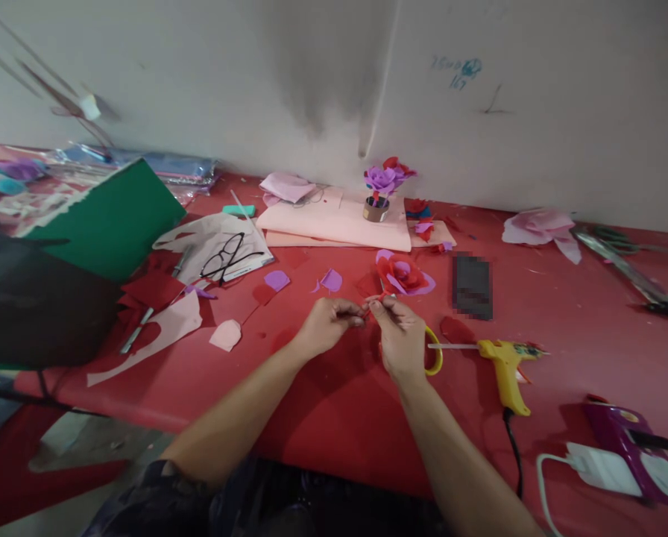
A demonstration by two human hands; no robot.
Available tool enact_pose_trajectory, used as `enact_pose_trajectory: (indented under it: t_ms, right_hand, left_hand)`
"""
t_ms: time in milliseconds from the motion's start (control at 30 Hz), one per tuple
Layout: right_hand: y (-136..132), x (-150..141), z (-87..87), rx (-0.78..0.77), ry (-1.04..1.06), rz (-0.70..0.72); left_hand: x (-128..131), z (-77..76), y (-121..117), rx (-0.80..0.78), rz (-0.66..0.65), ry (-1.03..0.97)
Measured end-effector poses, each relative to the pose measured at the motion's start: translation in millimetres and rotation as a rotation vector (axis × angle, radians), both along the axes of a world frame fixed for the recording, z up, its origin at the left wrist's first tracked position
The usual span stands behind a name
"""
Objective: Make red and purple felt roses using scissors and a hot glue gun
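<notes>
My left hand (327, 325) is closed in a pinch, its fingertips meeting those of my right hand (399, 337) over the red table. Between the fingertips is a small red paper piece (381, 297), mostly hidden by the fingers. Just beyond my right hand lies a large red and purple paper flower (404, 273). Yellow scissor-like handles (435, 352) show beside my right wrist, partly covered by it. Purple paper petals (332, 280) and a pale pink petal (225, 335) lie to the left of my hands.
A yellow glue gun (505, 369) rests at the right, near a purple power strip (636, 447) with a white plug. A dark phone-like slab (473, 286) lies behind it. Eyeglasses (225, 257), paper scraps and a small pot of paper flowers (376, 209) occupy the back and left.
</notes>
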State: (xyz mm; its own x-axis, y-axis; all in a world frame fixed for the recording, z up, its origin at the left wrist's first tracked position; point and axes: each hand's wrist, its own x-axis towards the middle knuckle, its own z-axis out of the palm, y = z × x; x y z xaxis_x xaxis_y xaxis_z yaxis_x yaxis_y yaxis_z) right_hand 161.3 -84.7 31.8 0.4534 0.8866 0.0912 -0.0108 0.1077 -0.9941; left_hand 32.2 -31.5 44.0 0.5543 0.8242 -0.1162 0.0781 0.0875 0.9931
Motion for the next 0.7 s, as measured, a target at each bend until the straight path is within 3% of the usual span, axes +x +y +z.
enact_pose_trajectory:
  t_ms: [133, 233, 367, 700]
  right_hand:
    - [0.7, 1.7, 0.8, -0.014, 0.045, -0.028]
    - [1.6, 2.8, 2.3, -0.001, 0.07, -0.073]
    - [2.4, 2.9, 3.9, -0.006, 0.053, -0.105]
    - [1.3, 2.8, 2.0, 0.004, 0.05, -0.044]
  left_hand:
    - [-2.0, -0.2, 2.1, -0.046, -0.072, -0.05]
    - [-4.6, -0.9, 4.0, -0.104, -0.044, -0.058]
    - [-4.9, -0.8, 3.2, -0.049, -0.009, 0.012]
    - [0.1, -4.5, -1.1, -0.184, -0.052, -0.081]
